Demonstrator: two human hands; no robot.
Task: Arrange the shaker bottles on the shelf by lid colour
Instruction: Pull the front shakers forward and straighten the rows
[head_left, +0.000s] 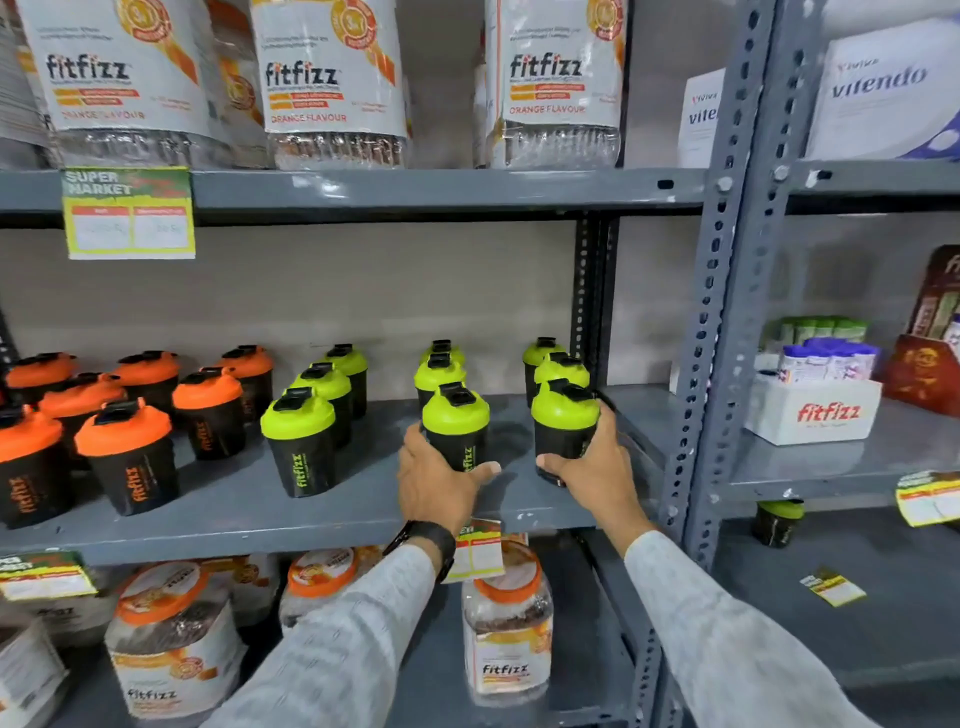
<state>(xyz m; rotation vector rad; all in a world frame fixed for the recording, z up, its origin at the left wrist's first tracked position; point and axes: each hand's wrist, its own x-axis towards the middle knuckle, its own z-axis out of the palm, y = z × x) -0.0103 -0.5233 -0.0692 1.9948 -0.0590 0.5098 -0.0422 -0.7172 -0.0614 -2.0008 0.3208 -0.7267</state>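
Shelf (363, 525), sorting near complete. At your 9 o'clock: seven orange-lidded shakers (130, 457) visible, grouped. At 12 o'clock: nine green-lidded shakers (304, 441), three columns of three. Your left hand (436, 483) grips the middle front bottle (456, 426); your right hand (597, 467) grips the right front bottle (565, 421). Remaining, likely: squaring columns.
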